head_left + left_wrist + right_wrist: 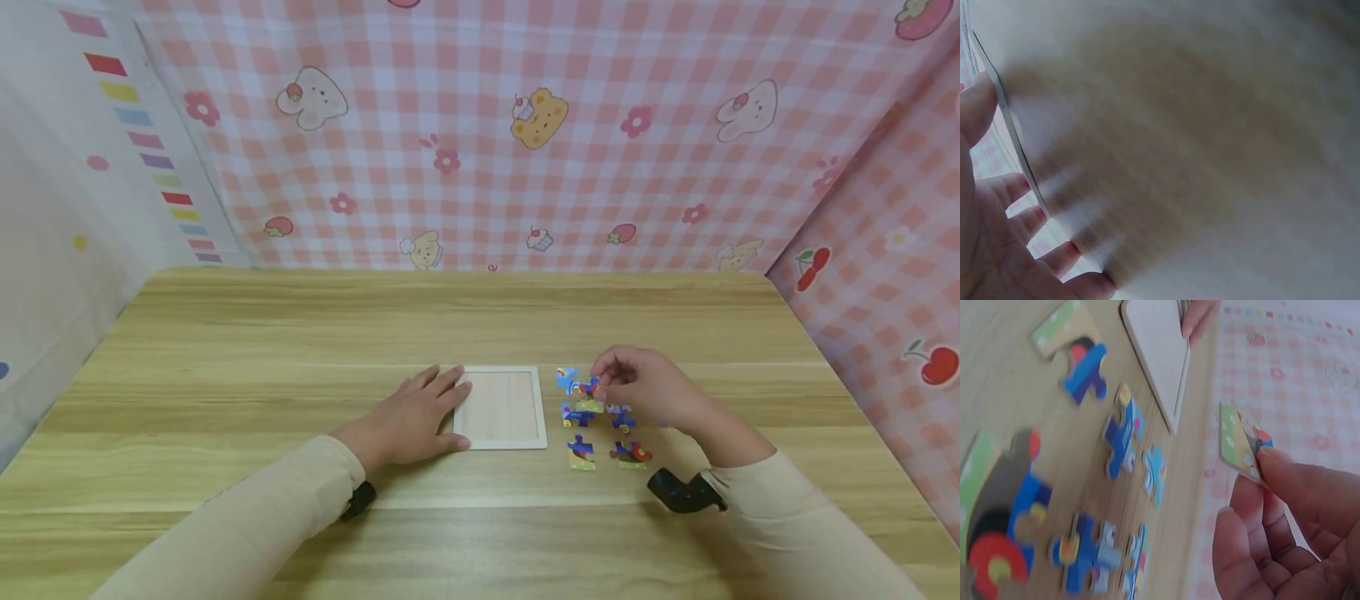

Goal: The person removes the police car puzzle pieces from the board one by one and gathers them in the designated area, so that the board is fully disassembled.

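Observation:
My left hand (412,421) lies with spread, extended fingers on the left edge of a pale wooden puzzle frame (542,412), whose inside shows bare wood. In the left wrist view the thumb and fingertips (1088,286) touch the frame's edge. To the right of the frame, my right hand (651,387) pinches a puzzle piece (1232,440) between thumb and fingers, held up off the table. That piece has a green edge with white flowers and bits of red and blue. Below it lie several loose puzzle pieces (582,454), blue, green and red, apart from one another.
The wooden table (300,325) reaches back to a pink checked cloth (480,192) with cartoon prints. More cloth hangs at both sides. A black wrist mount (684,492) sits under the right sleeve, another (358,502) under the left.

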A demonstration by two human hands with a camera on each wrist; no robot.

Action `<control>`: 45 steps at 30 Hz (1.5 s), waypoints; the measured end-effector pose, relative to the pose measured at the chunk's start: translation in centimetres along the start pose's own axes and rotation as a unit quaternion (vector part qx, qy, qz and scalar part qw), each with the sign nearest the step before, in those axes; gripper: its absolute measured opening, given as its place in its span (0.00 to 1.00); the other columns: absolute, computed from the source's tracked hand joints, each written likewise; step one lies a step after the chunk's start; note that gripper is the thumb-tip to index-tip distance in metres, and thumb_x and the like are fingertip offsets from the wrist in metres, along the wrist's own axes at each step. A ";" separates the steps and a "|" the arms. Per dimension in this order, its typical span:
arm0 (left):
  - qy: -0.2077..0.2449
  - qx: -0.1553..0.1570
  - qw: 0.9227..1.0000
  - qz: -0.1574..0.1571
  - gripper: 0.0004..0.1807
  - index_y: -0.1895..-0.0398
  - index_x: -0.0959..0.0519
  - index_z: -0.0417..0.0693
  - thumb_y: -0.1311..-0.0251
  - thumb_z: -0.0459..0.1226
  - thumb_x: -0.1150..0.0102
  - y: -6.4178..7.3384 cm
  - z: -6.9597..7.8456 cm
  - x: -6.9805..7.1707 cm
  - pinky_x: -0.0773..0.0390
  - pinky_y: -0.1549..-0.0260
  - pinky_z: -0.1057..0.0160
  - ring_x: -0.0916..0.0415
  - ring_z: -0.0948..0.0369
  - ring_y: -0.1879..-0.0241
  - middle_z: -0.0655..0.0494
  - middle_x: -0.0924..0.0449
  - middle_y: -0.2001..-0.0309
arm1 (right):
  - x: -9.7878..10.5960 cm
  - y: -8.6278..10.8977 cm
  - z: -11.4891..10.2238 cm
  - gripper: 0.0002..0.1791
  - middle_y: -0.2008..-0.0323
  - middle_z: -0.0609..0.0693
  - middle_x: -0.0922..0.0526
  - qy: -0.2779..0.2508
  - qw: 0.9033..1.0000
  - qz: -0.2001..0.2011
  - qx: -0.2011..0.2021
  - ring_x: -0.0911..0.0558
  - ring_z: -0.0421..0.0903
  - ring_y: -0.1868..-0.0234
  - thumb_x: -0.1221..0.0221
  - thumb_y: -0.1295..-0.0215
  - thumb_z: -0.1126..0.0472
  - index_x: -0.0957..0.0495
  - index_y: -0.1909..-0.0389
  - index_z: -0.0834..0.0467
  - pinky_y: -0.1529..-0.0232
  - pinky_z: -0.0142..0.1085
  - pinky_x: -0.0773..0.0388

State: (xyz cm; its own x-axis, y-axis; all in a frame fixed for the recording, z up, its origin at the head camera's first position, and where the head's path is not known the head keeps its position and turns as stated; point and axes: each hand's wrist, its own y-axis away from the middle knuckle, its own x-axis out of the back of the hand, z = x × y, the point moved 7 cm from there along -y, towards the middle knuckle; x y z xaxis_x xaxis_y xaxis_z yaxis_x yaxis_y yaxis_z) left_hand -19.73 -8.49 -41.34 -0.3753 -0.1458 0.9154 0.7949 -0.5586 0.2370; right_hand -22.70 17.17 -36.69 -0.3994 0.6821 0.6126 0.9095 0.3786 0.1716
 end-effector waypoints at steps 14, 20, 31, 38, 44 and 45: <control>0.003 -0.007 1.000 0.002 0.41 0.26 0.43 0.45 0.35 0.55 0.47 0.1 0.0 0.0 0.49 0.33 0.37 0.57 0.40 0.27 0.46 0.54 0.24 | 2.2 2.1 3.2 0.08 0.66 0.54 0.23 -0.017 1.000 -0.025 -0.006 0.25 0.44 0.65 0.41 0.38 0.70 0.24 0.58 0.67 0.67 0.33 0.24; 0.003 -0.009 1.000 0.002 0.41 0.26 0.44 0.45 0.35 0.56 0.47 0.1 -0.1 -0.1 0.50 0.33 0.38 0.57 0.40 0.27 0.46 0.54 0.24 | 2.7 3.1 5.1 0.08 0.67 0.54 0.22 -0.037 0.998 -0.045 -0.014 0.23 0.42 0.66 0.44 0.38 0.73 0.25 0.58 0.69 0.65 0.32 0.24; -0.002 -0.009 1.000 0.001 0.41 0.25 0.44 0.46 0.35 0.56 0.47 -0.1 0.0 -0.2 0.51 0.32 0.40 0.58 0.40 0.26 0.46 0.54 0.24 | 3.0 4.4 7.4 0.08 0.69 0.52 0.21 -0.027 0.995 -0.092 0.013 0.23 0.39 0.67 0.40 0.39 0.71 0.25 0.60 0.69 0.64 0.30 0.25; -0.004 -0.012 1.000 0.003 0.40 0.26 0.43 0.45 0.35 0.55 0.47 0.0 0.0 -0.1 0.50 0.32 0.40 0.57 0.40 0.27 0.46 0.53 0.24 | 2.7 4.9 8.0 0.09 0.70 0.47 0.22 -0.037 0.991 -0.128 0.009 0.24 0.37 0.68 0.39 0.38 0.68 0.26 0.61 0.69 0.66 0.30 0.27; -0.001 -0.012 1.000 0.004 0.40 0.26 0.43 0.44 0.35 0.55 0.47 0.1 0.0 0.0 0.50 0.32 0.40 0.57 0.40 0.27 0.45 0.53 0.24 | 2.6 5.0 8.6 0.09 0.71 0.45 0.23 -0.054 0.989 -0.136 0.020 0.25 0.36 0.69 0.41 0.39 0.71 0.27 0.61 0.71 0.68 0.29 0.27; -0.001 -0.012 1.000 0.005 0.40 0.26 0.43 0.44 0.35 0.55 0.47 0.1 -0.1 0.0 0.50 0.32 0.40 0.57 0.40 0.27 0.45 0.53 0.24 | 2.6 5.0 8.6 0.09 0.71 0.45 0.23 -0.054 0.989 -0.136 0.023 0.25 0.36 0.70 0.41 0.39 0.71 0.27 0.61 0.71 0.69 0.29 0.27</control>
State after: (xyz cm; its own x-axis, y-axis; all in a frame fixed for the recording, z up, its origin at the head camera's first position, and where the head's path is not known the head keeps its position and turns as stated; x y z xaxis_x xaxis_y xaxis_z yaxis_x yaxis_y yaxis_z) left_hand -19.69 -8.58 -41.36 -0.3672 -0.1495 0.9180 0.7865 -0.5769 0.2206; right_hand -20.21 26.19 -40.93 -0.6401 0.6134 0.4625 0.7620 0.5835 0.2808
